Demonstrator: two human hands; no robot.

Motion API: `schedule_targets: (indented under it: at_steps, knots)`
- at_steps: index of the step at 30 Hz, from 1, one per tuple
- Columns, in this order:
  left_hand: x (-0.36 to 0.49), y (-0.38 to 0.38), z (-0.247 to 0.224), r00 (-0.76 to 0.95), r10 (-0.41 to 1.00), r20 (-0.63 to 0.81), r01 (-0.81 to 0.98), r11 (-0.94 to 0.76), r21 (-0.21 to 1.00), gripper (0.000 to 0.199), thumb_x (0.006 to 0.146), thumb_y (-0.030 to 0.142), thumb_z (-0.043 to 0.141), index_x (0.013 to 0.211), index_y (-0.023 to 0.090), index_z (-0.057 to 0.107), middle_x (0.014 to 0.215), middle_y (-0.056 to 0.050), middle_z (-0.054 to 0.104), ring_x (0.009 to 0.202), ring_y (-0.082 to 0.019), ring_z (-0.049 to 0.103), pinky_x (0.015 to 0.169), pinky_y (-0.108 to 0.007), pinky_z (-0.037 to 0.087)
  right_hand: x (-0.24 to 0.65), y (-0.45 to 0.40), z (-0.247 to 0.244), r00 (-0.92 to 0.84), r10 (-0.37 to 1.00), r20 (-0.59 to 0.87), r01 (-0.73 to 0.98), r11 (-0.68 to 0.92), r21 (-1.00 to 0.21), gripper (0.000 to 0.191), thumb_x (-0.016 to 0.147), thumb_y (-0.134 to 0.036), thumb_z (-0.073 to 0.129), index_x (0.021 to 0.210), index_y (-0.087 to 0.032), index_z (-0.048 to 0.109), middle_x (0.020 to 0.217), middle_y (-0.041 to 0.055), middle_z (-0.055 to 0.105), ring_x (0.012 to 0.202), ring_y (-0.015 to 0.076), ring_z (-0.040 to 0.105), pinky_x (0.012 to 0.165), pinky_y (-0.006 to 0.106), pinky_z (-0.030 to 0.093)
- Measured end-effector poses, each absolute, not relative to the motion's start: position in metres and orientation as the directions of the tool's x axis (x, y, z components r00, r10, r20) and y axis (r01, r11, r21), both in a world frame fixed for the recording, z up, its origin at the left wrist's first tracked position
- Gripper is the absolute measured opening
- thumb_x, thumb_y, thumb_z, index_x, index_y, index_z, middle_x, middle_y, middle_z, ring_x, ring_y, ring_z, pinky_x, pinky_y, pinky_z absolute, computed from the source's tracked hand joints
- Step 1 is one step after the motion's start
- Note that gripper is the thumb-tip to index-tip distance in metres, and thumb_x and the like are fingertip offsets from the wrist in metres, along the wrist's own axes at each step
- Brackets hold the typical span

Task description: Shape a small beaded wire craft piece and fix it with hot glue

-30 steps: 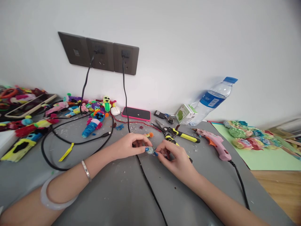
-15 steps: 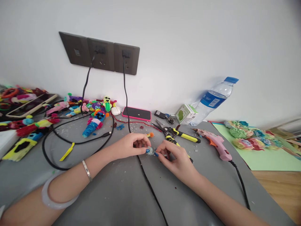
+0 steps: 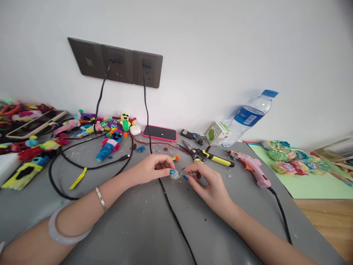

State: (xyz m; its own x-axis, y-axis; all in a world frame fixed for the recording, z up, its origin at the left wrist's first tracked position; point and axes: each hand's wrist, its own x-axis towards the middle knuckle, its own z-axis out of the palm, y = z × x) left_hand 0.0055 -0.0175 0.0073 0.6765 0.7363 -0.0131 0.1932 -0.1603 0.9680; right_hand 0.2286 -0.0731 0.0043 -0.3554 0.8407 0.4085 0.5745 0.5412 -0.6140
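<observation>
Between the thumb and index finger of my left hand [image 3: 158, 168] is a small clump of clear, pale bead-like bits [image 3: 175, 175], whose exact kind is too small to make out. My right hand [image 3: 208, 182] hovers just right of the clump. Its thumb and index finger stand slightly apart, with nothing visible between them. Behind the right hand lie pliers with yellow-and-black handles [image 3: 217, 158]. A small orange piece [image 3: 175, 158] sits just beyond my left fingers.
A pink glue gun [image 3: 255, 169] with a black cord lies at right. Behind are a leaning water bottle [image 3: 246, 119], a small carton [image 3: 217, 133], keys [image 3: 193, 136] and a phone [image 3: 160, 133]. Fuzzy pipe-cleaner figures [image 3: 111, 145] and black cables [image 3: 176, 217] spread leftward.
My right thumb and index finger have parted and drawn slightly away from the clump. My left hand keeps hold of it, nearly in place.
</observation>
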Motion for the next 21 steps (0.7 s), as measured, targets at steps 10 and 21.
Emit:
schedule_targets:
  at_steps: [10, 21]
  knots:
    - [0.0050, -0.0182, 0.0075, 0.660, 0.751, -0.030, 0.153, -0.095, 0.984, 0.014, 0.084, 0.029, 0.063, 0.088, 0.016, 0.060, 0.082, -0.003, 0.061, 0.074, -0.014, 0.057, 0.070, -0.025, 0.044, 0.2285, -0.0733, 0.0038, -0.288, 0.843, 0.453, 0.583, 0.530, -0.616, 0.020, 0.088, -0.011, 0.053, 0.104, -0.022, 0.058, 0.081, 0.0016, 0.062, 0.063, 0.0136, 0.056, 0.060, 0.026, 0.045]
    - [0.0053, -0.0174, 0.0053, 0.655, 0.755, -0.031, 0.166, -0.104, 0.981, 0.016, 0.084, 0.031, 0.063, 0.086, 0.016, 0.060, 0.083, -0.002, 0.058, 0.074, -0.013, 0.054, 0.069, -0.024, 0.044, 0.2277, -0.0725, 0.0045, -0.255, 0.861, 0.440, 0.578, 0.500, -0.644, 0.021, 0.090, -0.014, 0.053, 0.109, -0.022, 0.054, 0.079, 0.0018, 0.062, 0.064, 0.0138, 0.056, 0.060, 0.026, 0.046]
